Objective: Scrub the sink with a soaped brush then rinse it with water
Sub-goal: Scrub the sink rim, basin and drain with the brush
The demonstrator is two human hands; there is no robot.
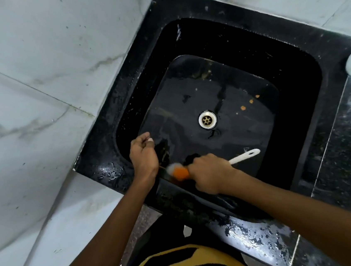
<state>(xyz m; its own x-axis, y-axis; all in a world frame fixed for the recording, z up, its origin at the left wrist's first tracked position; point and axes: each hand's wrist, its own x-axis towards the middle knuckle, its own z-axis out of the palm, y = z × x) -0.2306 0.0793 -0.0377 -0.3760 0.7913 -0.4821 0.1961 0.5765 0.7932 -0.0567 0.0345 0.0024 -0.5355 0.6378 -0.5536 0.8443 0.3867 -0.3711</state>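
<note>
Scrubbing is judged to be under way: the brush (179,171) is gripped by the right hand (208,172) against the near wall of the sink (296,65). The left hand (144,155) is held loosely curled, holding nothing, just beside it. Crumbs beyond the drain (207,119) call for strokes there next.

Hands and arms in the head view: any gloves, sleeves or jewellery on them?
No gloves: the left hand and right hand are bare. Both forearms are bare as far as the frame shows, with no sleeves, watch, rings or bracelets visible.
</note>
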